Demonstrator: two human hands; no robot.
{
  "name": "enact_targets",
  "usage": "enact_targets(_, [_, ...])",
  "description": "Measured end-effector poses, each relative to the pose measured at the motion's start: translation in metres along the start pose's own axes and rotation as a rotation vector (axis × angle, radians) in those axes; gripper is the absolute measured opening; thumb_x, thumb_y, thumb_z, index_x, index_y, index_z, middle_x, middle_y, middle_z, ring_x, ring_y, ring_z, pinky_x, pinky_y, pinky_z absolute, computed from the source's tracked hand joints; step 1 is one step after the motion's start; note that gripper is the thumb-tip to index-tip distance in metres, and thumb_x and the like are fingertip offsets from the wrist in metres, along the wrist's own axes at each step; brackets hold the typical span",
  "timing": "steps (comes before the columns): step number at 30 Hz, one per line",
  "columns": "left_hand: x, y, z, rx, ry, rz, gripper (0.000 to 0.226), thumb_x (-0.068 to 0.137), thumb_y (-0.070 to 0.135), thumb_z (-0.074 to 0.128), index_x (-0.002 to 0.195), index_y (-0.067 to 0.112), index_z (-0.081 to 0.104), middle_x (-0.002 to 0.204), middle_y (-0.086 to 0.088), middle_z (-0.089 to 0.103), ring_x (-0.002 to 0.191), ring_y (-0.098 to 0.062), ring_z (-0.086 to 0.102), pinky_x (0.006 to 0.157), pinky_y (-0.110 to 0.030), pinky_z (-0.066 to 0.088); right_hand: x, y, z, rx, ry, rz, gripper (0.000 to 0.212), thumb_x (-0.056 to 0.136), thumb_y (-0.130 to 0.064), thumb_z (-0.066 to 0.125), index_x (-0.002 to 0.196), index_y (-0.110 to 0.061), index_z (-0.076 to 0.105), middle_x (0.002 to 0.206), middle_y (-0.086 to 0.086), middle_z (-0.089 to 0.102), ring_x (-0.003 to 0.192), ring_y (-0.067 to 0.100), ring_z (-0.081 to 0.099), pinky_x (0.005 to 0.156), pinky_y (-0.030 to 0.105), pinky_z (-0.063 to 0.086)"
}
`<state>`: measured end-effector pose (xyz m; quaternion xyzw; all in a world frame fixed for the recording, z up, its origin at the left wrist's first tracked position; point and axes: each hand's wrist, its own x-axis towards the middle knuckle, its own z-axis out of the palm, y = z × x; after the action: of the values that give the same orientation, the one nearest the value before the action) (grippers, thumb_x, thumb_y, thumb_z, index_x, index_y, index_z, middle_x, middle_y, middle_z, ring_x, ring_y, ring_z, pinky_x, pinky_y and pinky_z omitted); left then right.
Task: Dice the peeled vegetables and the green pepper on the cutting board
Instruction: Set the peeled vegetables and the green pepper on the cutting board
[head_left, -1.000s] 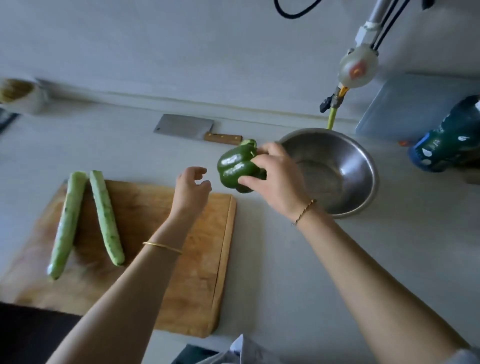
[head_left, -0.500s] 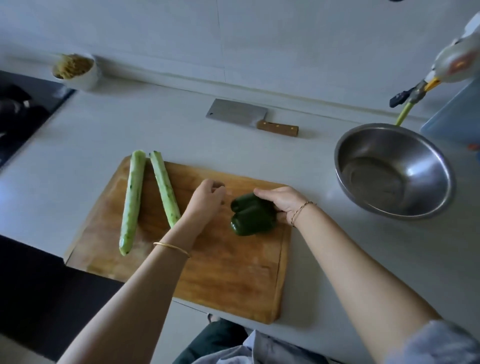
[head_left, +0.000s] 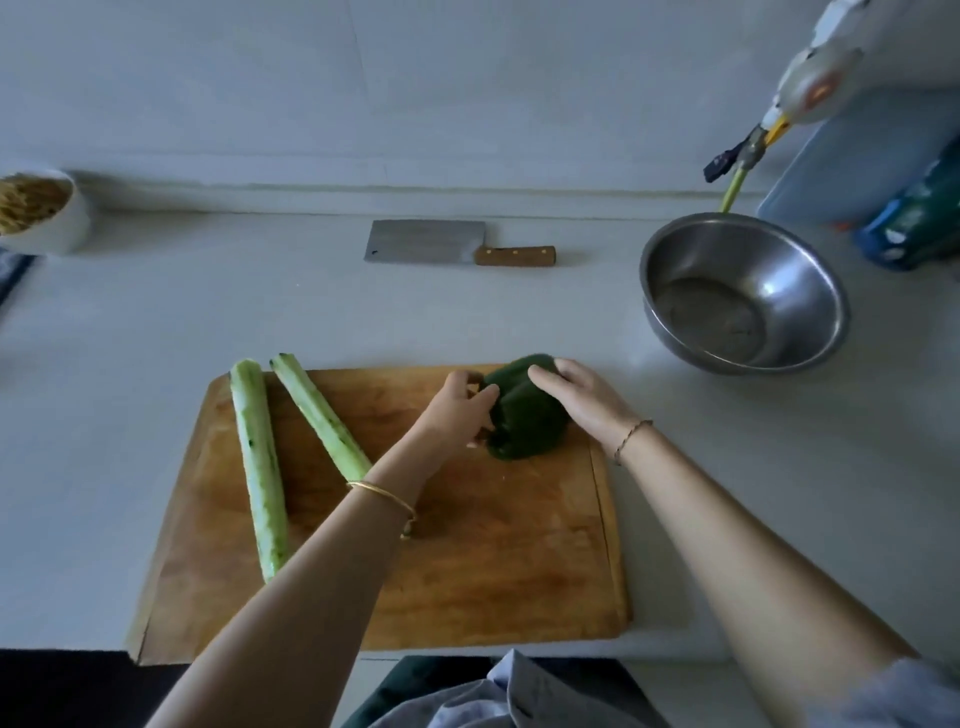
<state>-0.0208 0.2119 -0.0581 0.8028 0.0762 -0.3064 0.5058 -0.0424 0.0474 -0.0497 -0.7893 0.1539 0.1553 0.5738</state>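
The green pepper (head_left: 524, 415) lies on its side at the far right corner of the wooden cutting board (head_left: 467, 571), held between both hands; the left hand (head_left: 457, 410) grips its left flank with curled fingers, and the right hand (head_left: 582, 400) cups its top and right side, fingers curved round it; a thin bracelet sits on each wrist. Two long peeled vegetables occupy the board's left half, their cut ends at its far edge near the far left corner; the left one (head_left: 260, 467) runs almost straight toward the near edge, the right one (head_left: 322, 421) slants away from it and disappears under the left forearm. On the bench beyond the board's far edge a cleaver (head_left: 426, 240) lies flat, blade to the left, wooden handle to the right; a steel bowl (head_left: 743, 291) stands toward the bench's back right, apart from the board; a white bowl (head_left: 47, 213) sits at the back left edge.
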Motion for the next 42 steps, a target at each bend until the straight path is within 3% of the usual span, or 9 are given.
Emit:
enact_targets(2, [0.001, 0.003, 0.000, -0.015, -0.035, 0.017, 0.041, 0.100, 0.031, 0.040, 0.139, 0.019, 0.031, 0.118, -0.014, 0.055, 0.080, -0.033, 0.068, 0.067, -0.043, 0.060, -0.004, -0.005, 0.001, -0.058, 0.021, -0.046, 0.039, 0.099, -0.042, 0.044, 0.110, -0.008, 0.059, 0.108, 0.005, 0.061, 0.100, 0.015, 0.058, 0.085, 0.027, 0.048])
enact_targets(7, [0.004, 0.001, 0.000, 0.043, -0.055, 0.064, 0.042, 0.101, 0.029, 0.036, 0.141, 0.024, 0.024, 0.114, -0.006, 0.052, 0.064, -0.029, 0.067, 0.052, -0.034, 0.057, -0.004, -0.001, -0.001, -0.163, 0.045, 0.025, 0.053, 0.099, -0.055, 0.030, 0.121, -0.015, 0.056, 0.121, 0.007, 0.059, 0.110, 0.022, 0.055, 0.098, 0.039, 0.046])
enact_targets(9, [0.005, -0.002, 0.003, 0.152, -0.038, 0.088, 0.038, 0.099, 0.025, 0.038, 0.137, 0.020, 0.030, 0.106, -0.008, 0.057, 0.065, -0.028, 0.066, 0.055, -0.036, 0.057, -0.005, 0.004, 0.000, -0.213, 0.061, 0.107, 0.057, 0.098, -0.056, 0.030, 0.116, -0.009, 0.057, 0.116, 0.014, 0.060, 0.102, 0.028, 0.058, 0.087, 0.042, 0.052])
enact_targets(12, [0.008, -0.005, 0.004, 0.278, 0.047, 0.167, 0.038, 0.094, 0.019, 0.045, 0.132, 0.021, 0.040, 0.123, -0.009, 0.049, 0.084, -0.033, 0.064, 0.073, -0.047, 0.057, -0.004, 0.006, -0.001, -0.159, 0.077, 0.155, 0.048, 0.095, -0.057, 0.040, 0.108, -0.013, 0.053, 0.103, 0.008, 0.059, 0.089, 0.027, 0.064, 0.057, 0.042, 0.060])
enact_targets(16, [0.016, -0.003, -0.003, 0.294, 0.099, 0.122, 0.042, 0.091, 0.006, 0.046, 0.131, 0.019, 0.043, 0.127, -0.012, 0.043, 0.091, -0.034, 0.062, 0.075, -0.045, 0.057, 0.004, 0.000, -0.004, -0.193, 0.008, 0.174, 0.057, 0.089, -0.060, 0.049, 0.106, -0.006, 0.057, 0.096, 0.011, 0.065, 0.067, 0.027, 0.069, 0.049, 0.040, 0.059])
enact_targets(21, [0.024, -0.004, -0.008, 0.287, 0.136, 0.123, 0.039, 0.094, 0.007, 0.047, 0.133, 0.014, 0.043, 0.124, -0.012, 0.049, 0.090, -0.028, 0.063, 0.057, -0.025, 0.050, 0.015, -0.008, -0.010, -0.336, 0.038, 0.108, 0.067, 0.082, -0.067, 0.052, 0.105, -0.005, 0.054, 0.085, 0.010, 0.067, 0.066, 0.024, 0.069, 0.054, 0.042, 0.060])
enact_targets(26, [0.025, -0.003, -0.010, 0.246, 0.173, 0.124, 0.038, 0.094, 0.008, 0.046, 0.131, 0.015, 0.044, 0.124, -0.012, 0.051, 0.092, -0.027, 0.062, 0.072, -0.035, 0.057, 0.026, -0.013, -0.014, -0.444, -0.026, 0.085, 0.052, 0.084, -0.059, 0.057, 0.106, -0.013, 0.045, 0.093, 0.004, 0.056, 0.082, 0.023, 0.061, 0.062, 0.039, 0.060])
enact_targets(32, [0.028, 0.000, -0.012, 0.237, 0.213, 0.139, 0.037, 0.096, 0.009, 0.047, 0.133, 0.014, 0.044, 0.125, -0.010, 0.052, 0.097, -0.023, 0.061, 0.075, -0.031, 0.056, 0.046, -0.009, -0.017, -0.511, 0.014, 0.000, 0.047, 0.085, -0.063, 0.050, 0.069, -0.021, 0.034, 0.061, -0.003, 0.036, 0.053, 0.015, 0.041, 0.054, 0.029, 0.036])
enact_targets(42, [0.036, 0.007, -0.018, 0.242, 0.254, 0.150, 0.037, 0.094, 0.011, 0.048, 0.131, 0.014, 0.046, 0.124, -0.008, 0.053, 0.094, -0.022, 0.062, 0.074, -0.031, 0.056, 0.066, -0.025, -0.024, -0.693, 0.035, -0.159, 0.045, 0.089, -0.056, 0.049, 0.066, -0.018, 0.039, 0.062, -0.004, 0.038, 0.056, 0.017, 0.041, 0.053, 0.027, 0.033])
